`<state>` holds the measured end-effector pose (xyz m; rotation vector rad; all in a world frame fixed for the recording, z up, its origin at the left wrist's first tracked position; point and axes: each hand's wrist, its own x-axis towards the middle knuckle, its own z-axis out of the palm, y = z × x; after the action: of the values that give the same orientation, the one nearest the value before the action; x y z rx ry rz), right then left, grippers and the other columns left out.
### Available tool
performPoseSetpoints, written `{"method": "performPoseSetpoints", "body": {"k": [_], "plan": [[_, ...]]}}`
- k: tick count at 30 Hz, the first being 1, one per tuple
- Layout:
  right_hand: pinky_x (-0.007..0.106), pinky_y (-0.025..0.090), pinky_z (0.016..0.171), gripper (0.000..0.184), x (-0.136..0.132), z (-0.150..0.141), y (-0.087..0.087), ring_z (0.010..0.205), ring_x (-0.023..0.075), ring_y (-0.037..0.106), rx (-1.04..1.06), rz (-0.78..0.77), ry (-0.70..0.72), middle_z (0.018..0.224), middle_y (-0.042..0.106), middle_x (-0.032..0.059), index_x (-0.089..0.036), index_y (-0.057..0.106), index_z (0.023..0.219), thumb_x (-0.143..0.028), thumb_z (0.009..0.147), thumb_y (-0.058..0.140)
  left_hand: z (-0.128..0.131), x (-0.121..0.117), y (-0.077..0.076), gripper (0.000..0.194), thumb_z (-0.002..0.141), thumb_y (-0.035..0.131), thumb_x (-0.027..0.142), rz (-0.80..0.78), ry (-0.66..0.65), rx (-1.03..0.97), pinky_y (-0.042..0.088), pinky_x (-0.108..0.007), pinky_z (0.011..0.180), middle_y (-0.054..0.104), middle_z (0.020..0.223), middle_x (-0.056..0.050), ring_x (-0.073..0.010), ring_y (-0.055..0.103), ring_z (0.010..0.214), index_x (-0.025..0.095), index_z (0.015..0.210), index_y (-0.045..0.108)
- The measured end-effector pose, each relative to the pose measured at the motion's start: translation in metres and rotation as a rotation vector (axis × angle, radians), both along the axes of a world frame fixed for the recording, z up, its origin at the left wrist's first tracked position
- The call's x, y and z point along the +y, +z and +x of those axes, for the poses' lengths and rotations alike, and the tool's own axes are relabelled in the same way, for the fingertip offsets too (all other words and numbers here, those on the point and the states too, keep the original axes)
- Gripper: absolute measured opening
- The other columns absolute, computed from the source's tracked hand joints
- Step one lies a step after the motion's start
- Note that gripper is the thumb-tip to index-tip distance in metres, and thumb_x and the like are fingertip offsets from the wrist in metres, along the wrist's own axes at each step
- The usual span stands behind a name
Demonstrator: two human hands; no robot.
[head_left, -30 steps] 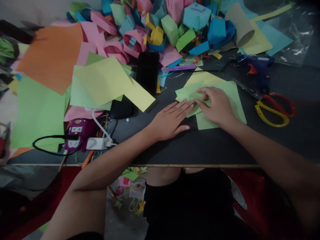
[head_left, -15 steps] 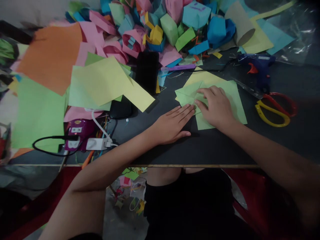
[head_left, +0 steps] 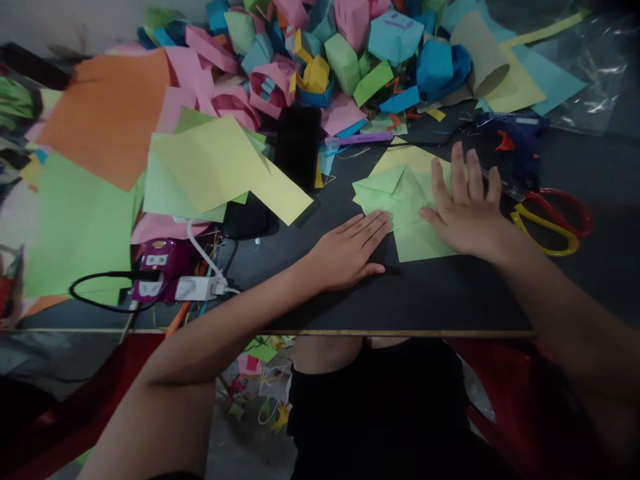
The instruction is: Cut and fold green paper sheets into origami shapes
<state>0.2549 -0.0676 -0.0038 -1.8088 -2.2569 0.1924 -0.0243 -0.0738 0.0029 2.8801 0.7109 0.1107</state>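
A folded piece of light green paper lies on the dark table, with creased flaps on its upper side. Under it are a green sheet and a yellow sheet. Flat on the table, my left hand rests its fingertips on the lower edge of the folded paper. My right hand is open with fingers spread, over the right part of the green sheet; it covers that side. Just right of this hand lie scissors with red and yellow handles, their blades partly hidden.
A blue glue gun lies behind the scissors. Folded paper pieces are heaped along the back. A black phone, loose sheets and a purple power socket with cables are left of my hands. The table edge runs in front.
My right hand has moved right, off the folded paper's flaps, and its fingers have spread from a curled pose. My left hand stays on the paper's edge. The view has shifted slightly.
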Motion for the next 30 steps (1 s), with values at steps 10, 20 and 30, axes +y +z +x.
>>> {"method": "performPoseSetpoints", "body": {"k": [10, 20, 30], "plan": [[0.064, 0.027, 0.126, 0.059, 0.019, 0.008, 0.020, 0.161, 0.0337, 0.025, 0.097, -0.103, 0.508, 0.173, 0.033, 0.0072, -0.030, 0.037, 0.164, -0.033, 0.105, 0.041, -0.012, 0.016, 0.006, 0.062, 0.110, 0.027, 0.051, -0.077, -0.020, -0.093, 0.035, -0.042, 0.129, 0.046, 0.164, -0.014, -0.0217, 0.039, 0.157, 0.013, 0.157, 0.044], [0.051, 0.047, 0.106, 0.050, 0.009, -0.014, 0.019, 0.128, 0.0330, 0.061, 0.073, -0.009, 0.536, 0.142, 0.068, 0.0101, -0.027, 0.067, 0.139, -0.052, 0.097, 0.061, -0.018, 0.034, 0.012, 0.040, 0.107, 0.048, 0.045, -0.047, 0.008, -0.192, 0.055, -0.043, 0.110, 0.074, 0.133, -0.013, -0.0239, 0.067, 0.130, 0.018, 0.123, 0.072], [0.048, 0.051, 0.095, 0.040, 0.004, -0.029, 0.023, 0.119, 0.0313, 0.068, -0.029, 0.121, 0.569, 0.131, 0.075, 0.0147, -0.018, 0.074, 0.126, -0.033, 0.103, 0.045, -0.004, 0.024, 0.002, 0.038, 0.109, 0.038, 0.025, 0.133, 0.073, -0.207, 0.059, -0.036, 0.095, 0.077, 0.123, -0.013, -0.0203, 0.073, 0.116, 0.017, 0.133, 0.067]]}}
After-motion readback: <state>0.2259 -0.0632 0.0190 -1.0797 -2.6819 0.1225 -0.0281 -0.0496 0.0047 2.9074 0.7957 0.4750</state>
